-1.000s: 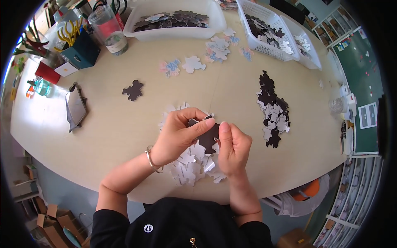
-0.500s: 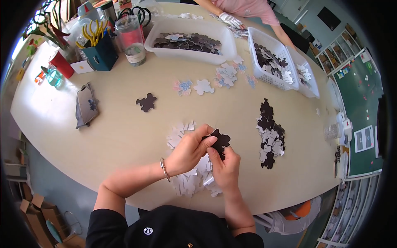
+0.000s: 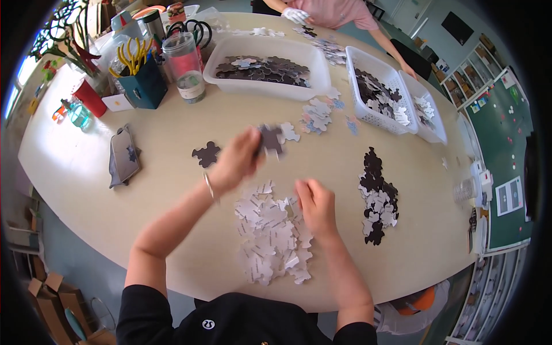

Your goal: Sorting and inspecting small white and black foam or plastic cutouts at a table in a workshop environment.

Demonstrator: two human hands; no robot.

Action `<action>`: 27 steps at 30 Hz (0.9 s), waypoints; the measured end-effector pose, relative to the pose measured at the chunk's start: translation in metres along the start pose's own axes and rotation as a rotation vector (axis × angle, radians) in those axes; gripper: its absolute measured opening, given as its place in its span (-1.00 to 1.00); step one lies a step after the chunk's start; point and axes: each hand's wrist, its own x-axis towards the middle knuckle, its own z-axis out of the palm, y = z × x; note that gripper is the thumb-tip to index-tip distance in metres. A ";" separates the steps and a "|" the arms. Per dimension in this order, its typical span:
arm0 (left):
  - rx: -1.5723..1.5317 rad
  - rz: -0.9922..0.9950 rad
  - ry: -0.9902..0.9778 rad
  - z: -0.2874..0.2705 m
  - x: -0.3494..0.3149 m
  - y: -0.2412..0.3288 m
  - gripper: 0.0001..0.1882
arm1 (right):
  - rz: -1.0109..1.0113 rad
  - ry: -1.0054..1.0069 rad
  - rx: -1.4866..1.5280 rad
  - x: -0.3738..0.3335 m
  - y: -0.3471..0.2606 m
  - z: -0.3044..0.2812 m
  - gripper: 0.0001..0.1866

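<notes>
My left hand [image 3: 237, 158] is raised above the table's middle, its fingers pinching a black puzzle-shaped piece [image 3: 271, 140] that is blurred by motion. Closed at the fingertips, my right hand [image 3: 317, 207] hovers at the right edge of a heap of white paper cutouts [image 3: 273, 236] with faint print; whether anything is between its fingers cannot be seen. A second black piece [image 3: 206, 154] lies flat to the left of my left hand. Beyond the held piece are a white piece [image 3: 289, 132] and a small stack of pale pieces [image 3: 317, 115].
Black and white pieces [image 3: 376, 195] form a long pile on the right. Farther back stand a white tub [image 3: 265, 86] and a white basket [image 3: 379, 118] of pieces. A grey pouch [image 3: 123, 155] and pen holder [image 3: 144, 89] are left. Across the table works another person's gloved hand [image 3: 296, 15].
My hands have parted. The left carried the black piece forward and left; the right stayed near the paper heap. The other person's gloved hand shifted left.
</notes>
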 end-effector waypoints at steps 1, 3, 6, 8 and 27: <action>0.027 0.075 0.010 -0.017 0.029 0.009 -0.69 | -0.099 0.013 -0.099 0.019 0.011 0.005 -0.80; 0.091 0.082 0.081 -0.027 0.082 0.048 -0.79 | -0.228 0.040 -0.315 0.058 0.038 0.011 -0.68; 0.011 0.113 0.032 -0.060 0.139 0.077 -0.58 | -0.297 0.098 -0.498 0.111 0.067 0.032 -0.43; 0.161 0.127 0.191 -0.061 0.148 0.081 -0.40 | -0.232 -0.026 -0.590 0.133 0.059 0.033 -0.43; -0.525 -0.330 -0.229 0.054 -0.037 -0.022 -0.55 | 0.151 0.023 0.405 0.021 0.006 -0.018 -0.80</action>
